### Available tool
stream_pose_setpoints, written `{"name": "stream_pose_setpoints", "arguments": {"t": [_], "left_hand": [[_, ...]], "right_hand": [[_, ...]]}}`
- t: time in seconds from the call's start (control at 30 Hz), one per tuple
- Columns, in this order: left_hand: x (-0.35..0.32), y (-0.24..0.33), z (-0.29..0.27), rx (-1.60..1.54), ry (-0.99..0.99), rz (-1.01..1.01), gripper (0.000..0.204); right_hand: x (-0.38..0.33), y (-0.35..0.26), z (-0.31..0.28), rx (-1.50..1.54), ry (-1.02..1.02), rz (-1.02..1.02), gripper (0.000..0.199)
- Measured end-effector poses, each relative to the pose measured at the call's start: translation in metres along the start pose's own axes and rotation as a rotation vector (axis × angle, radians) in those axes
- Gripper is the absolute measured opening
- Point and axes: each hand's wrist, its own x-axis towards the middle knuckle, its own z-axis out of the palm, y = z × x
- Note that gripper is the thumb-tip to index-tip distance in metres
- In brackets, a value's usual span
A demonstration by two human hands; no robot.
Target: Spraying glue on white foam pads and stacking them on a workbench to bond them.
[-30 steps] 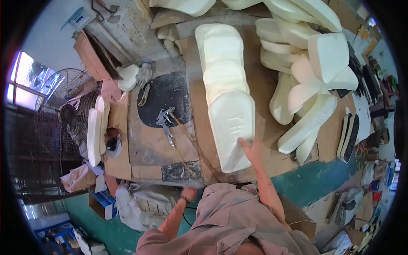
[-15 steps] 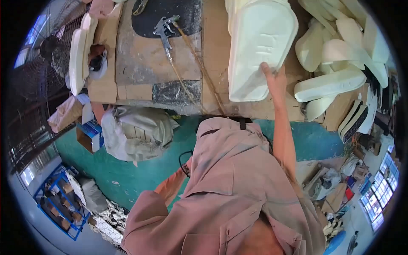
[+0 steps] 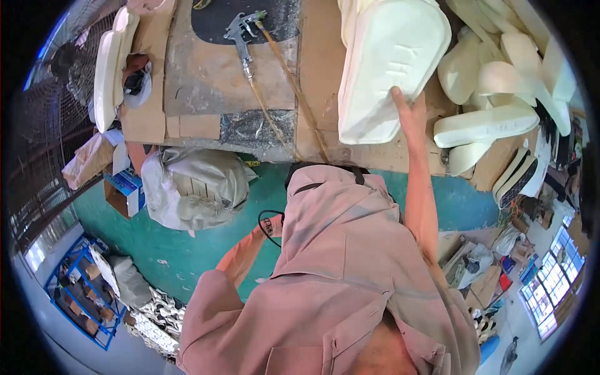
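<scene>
A large white foam pad (image 3: pixel 387 62) lies on the cardboard-covered workbench (image 3: pixel 206 81), its near end close to the bench's front edge. My right hand (image 3: pixel 407 111) reaches forward and grips that pad's near right corner, thumb on top. My left arm is bent at my side; the wrist with a dark band (image 3: pixel 270 226) shows beside my pink shirt, and the hand itself is mostly hidden against my body. A thin black cable (image 3: pixel 261 219) loops next to that wrist.
A metal spray gun (image 3: pixel 240 31) with a tan hose lies on the bench left of the pad. More white foam pads (image 3: pixel 494 87) are piled at the right, others (image 3: pixel 109 69) stand at the left edge. A grey sack (image 3: pixel 194 184) and boxes sit on the green floor.
The view has tipped down toward my body and the floor, so the bench sits higher in the picture. My right hand stays on the pad's near corner.
</scene>
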Motion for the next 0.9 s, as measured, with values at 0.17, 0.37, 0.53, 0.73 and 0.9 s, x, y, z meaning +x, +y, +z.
{"name": "stream_pose_setpoints", "arguments": {"t": [0.17,0.37,0.53,0.73,0.9], "left_hand": [[0.013,0.05,-0.063,0.154,-0.044,0.052,0.019],[0.066,0.148,-0.126,0.388,-0.169,0.148,0.019],[0.108,0.225,-0.168,0.55,-0.236,0.217,0.019],[0.137,0.313,-0.21,0.681,-0.236,0.302,0.018],[0.112,0.455,-0.193,0.406,-0.077,0.407,0.024]], "right_hand": [[-0.001,-0.006,-0.007,0.002,0.025,0.039,0.096],[-0.01,-0.002,-0.01,0.034,0.122,0.024,0.099],[-0.032,0.018,-0.027,-0.07,0.106,0.104,0.098],[-0.065,0.065,-0.042,-0.064,0.133,0.213,0.096],[-0.1,0.11,-0.047,-0.227,0.026,0.381,0.082]]}}
